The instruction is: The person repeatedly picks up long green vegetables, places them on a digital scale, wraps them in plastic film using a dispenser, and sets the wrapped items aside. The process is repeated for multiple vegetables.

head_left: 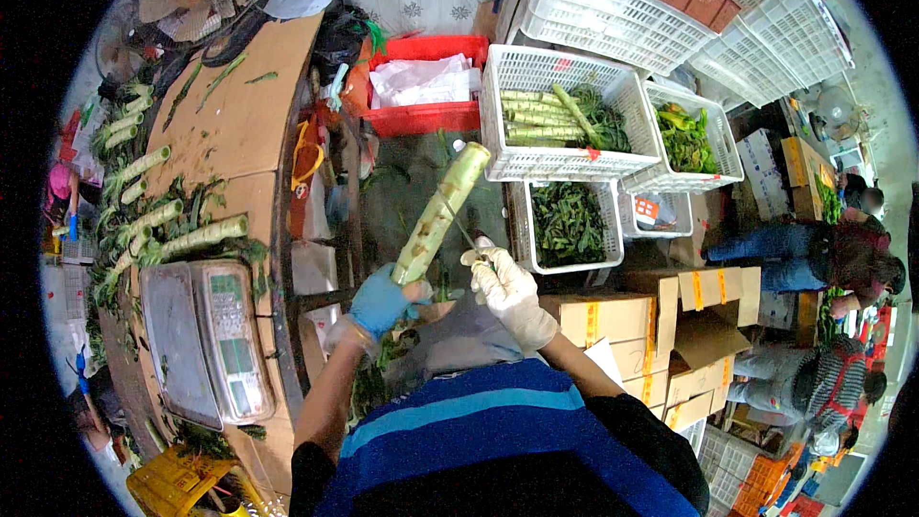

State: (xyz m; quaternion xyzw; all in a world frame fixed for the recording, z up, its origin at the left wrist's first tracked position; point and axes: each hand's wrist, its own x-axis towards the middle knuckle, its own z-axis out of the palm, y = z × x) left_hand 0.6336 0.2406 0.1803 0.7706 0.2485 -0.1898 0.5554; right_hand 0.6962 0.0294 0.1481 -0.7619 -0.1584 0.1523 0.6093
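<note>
A thick pale-green celtuce stem (438,222) slants up and away in front of me, brownish patches along its side. My left hand (379,303), in a blue glove, is closed around its lower end. My right hand (505,291), in a white glove, grips a knife (460,227) whose thin blade lies against the stem's right side. The knife's handle is mostly hidden by the fingers. More celtuce stems (206,235) with leafy ends lie on the cardboard-covered table (260,101) at my left.
A scale (226,325) sits on the left table. Ahead stand a red crate (426,121) and a white crate (565,165) of celtuce; a lower white crate (574,269) holds leaves. Cardboard boxes (601,319) are close on my right. People (814,258) stand farther right.
</note>
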